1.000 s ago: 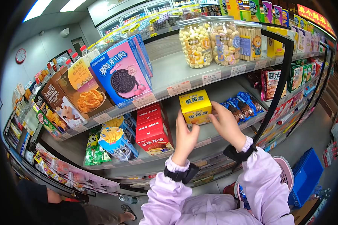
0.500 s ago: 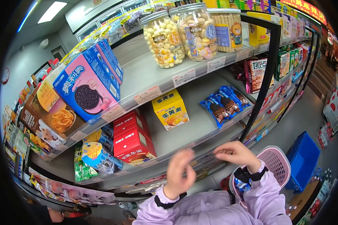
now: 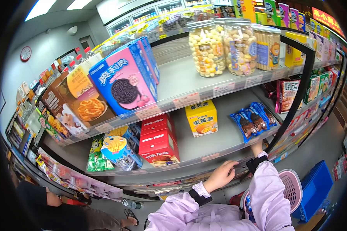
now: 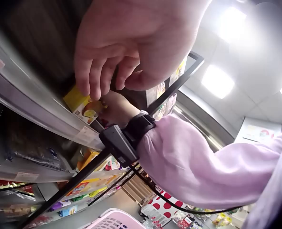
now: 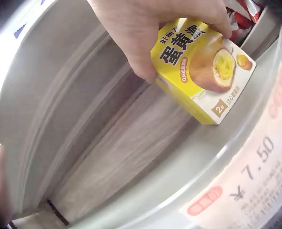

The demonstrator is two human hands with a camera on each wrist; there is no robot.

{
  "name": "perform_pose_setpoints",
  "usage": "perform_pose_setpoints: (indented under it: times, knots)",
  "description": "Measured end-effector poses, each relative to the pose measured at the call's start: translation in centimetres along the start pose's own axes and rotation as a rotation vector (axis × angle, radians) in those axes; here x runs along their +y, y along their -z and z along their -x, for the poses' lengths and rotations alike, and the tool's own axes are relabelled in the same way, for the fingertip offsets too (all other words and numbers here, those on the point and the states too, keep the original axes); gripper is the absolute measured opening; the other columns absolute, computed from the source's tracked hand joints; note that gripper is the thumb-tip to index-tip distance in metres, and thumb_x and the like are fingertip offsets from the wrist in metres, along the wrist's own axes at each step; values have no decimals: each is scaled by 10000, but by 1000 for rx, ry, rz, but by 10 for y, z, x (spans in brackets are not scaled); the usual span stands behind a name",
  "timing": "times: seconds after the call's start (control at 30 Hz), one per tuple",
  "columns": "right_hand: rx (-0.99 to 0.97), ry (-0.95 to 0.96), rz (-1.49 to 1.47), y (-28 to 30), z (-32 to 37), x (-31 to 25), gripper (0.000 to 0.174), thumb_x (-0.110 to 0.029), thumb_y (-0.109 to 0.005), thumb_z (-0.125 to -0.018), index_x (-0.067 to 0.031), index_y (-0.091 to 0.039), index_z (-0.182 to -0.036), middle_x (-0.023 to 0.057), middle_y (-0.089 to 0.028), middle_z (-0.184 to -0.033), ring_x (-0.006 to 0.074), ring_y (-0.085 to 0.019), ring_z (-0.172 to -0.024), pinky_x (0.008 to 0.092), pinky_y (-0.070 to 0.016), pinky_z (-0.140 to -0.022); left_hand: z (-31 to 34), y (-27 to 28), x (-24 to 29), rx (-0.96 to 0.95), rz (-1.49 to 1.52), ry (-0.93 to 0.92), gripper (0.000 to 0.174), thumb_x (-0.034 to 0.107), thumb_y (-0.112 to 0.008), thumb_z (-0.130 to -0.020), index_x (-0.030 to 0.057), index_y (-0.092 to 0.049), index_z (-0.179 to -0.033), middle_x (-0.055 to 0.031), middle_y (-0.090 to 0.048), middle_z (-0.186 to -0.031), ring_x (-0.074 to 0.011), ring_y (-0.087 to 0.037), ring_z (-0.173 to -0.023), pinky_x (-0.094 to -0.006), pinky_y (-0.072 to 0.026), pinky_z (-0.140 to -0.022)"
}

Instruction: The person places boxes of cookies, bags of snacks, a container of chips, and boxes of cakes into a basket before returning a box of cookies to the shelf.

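One yellow egg yolk pie box (image 3: 203,122) stands upright on the middle shelf, apart from both hands. In the right wrist view, my right hand (image 5: 155,28) grips a second yellow egg yolk pie box (image 5: 203,71), thumb on one side and fingers on the other. That box sits tilted in the view, close over a shelf with a price strip. In the head view the right hand (image 3: 257,148) reaches in below the blue cookie packs (image 3: 253,121), its fingers hidden by the shelf edge. My left hand (image 3: 222,176) hovers in front of the shelves, fingers loosely bent and holding nothing.
Red pie boxes (image 3: 158,144) and a blue snack tub (image 3: 121,154) stand left on the same shelf. Jars (image 3: 206,50) and an Oreo box (image 3: 123,82) line the shelf above. A black frame post (image 3: 293,104) rises near my right arm. A pink basket (image 3: 291,188) is at my right.
Both hands held the first yellow box, then let go of it and drew back. The right hand has since reached in under the blue packs' shelf and gripped another yellow box.
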State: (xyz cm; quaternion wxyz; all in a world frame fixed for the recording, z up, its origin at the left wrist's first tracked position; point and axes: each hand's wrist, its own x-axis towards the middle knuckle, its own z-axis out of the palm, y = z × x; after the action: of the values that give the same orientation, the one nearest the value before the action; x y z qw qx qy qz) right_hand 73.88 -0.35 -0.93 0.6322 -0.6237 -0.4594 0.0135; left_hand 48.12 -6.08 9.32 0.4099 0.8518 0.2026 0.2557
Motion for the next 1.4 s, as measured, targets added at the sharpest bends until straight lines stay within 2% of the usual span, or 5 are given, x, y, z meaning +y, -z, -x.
perform_pose_setpoints:
  times: [0.1,0.2,0.6,1.0,1.4]
  knots:
    - [95,280,299,5,-4,-22,411,-70,-568,-862,-113,-369,-1219,51,-517,-1073,166,-535,-964,309,-444,-859,2,3,-9,10,-15,48,351,107,-509,-840,-11,-491,-1170,-199,-531,-1118,-341,-542,-1009,-367,-444,-863]
    - [-28,-72,-315,22,4,-43,558,-120,-668,-797,-20,-343,-1240,104,-475,-1206,206,-507,-1055,333,-412,-923,0,2,-17,42,-100,78,476,169,-546,-840,-52,-417,-1241,-247,-491,-1185,-369,-495,-1103,-390,-412,-932]
    - [-143,-444,-464,76,99,-147,1050,-51,-744,-714,4,21,-1431,206,-385,-1303,263,-461,-1171,370,-384,-973,-8,-22,20,136,-169,38,863,336,-716,-736,-98,-261,-1327,-289,-419,-1249,-435,-449,-1125,-446,-391,-951]
    - [-375,6,-498,103,79,-299,674,24,-610,-801,50,-245,-1367,183,-386,-1341,259,-393,-1267,373,-315,-1052,42,97,109,356,-217,-163,939,177,-787,-662,-21,-246,-1404,-190,-410,-1208,-303,-452,-1092,-373,-351,-972]
    - [-496,128,-364,14,31,-270,703,-25,-617,-803,36,-235,-1389,220,-353,-1374,296,-399,-1265,390,-373,-1014,4,103,48,546,-195,-29,683,58,-573,-821,-74,-199,-1378,-266,-423,-1279,-333,-464,-1196,-359,-402,-947]
